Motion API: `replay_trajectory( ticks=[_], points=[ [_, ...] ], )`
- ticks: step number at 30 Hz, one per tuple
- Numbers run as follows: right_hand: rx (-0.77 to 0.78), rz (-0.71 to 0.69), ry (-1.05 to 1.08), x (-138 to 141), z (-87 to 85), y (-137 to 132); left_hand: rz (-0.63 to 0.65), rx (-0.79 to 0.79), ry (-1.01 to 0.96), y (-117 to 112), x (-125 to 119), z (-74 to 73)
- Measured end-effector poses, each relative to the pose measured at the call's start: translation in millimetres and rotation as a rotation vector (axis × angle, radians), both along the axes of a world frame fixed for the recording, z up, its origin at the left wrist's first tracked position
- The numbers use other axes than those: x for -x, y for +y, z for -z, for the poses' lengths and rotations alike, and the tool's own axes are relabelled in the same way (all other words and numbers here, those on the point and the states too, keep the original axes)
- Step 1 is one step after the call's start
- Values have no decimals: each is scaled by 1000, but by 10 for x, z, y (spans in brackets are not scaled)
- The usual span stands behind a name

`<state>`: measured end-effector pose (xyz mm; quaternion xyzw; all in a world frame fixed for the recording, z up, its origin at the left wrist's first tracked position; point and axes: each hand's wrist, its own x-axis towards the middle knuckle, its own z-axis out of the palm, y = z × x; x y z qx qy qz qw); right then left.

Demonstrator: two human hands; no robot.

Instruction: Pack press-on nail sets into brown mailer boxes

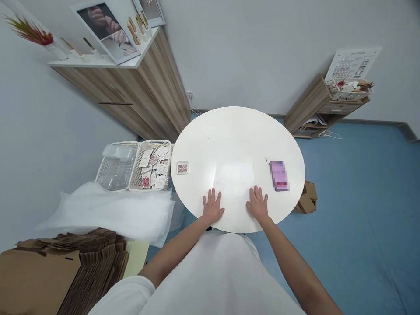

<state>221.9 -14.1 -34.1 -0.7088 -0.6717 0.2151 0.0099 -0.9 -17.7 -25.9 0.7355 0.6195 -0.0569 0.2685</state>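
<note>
Head view, the only one: person in white (pixel 226 271) at the near side of a rounded white tabletop (pixel 229 131), centre of the frame. Left hand (pixel 212 208) palm down on the near part, fingers spread, nothing held; right hand (pixel 258 204) likewise flat, fingers parted rather less. Small clear case (pixel 183 168) with dark pinkish pieces in rows sits by the tabletop's left rim, apart from the left hand. Purple item (pixel 279 176) lies toward the right rim, near the right hand, not touching it. Risks, as I judge: a leftward sweep of the left hand could push the case over the rim, toward the basket (pixel 154 141) of cards (pixel 160 168); an outward slide of the right hand could drive the purple item off toward the blue floor (pixel 341 197). Hard to make out: the purple item is blurred into blocks, its kind and print lost; whether the case is lidded, I can't tell; a dark speck (pixel 266 159) beside the purple item is too small to name. Cardboard box (pixel 308 197) half hidden behind the tabletop's right side; cardboard stack (pixel 36 275) cut off, lower left.
</note>
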Motion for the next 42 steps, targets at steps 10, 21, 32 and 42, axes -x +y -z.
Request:
replay_trajectory(
  ticks=[10, 21, 32, 42],
  points=[
    [6, -23, 11, 141, -35, -33, -1, 6, -90, -29, 86, -17],
    [-61, 127, 730, 1199, -279, 511, -503, -105, -462, 358, 962, -215],
    [339, 292, 1112, 2457, -150, 1179, -810, -3, -610, 999, 1678, -60],
    [361, 311, 1170, 2573, -205, 1128, -792, 27, -768, 960, 1669, 61]
  ],
)
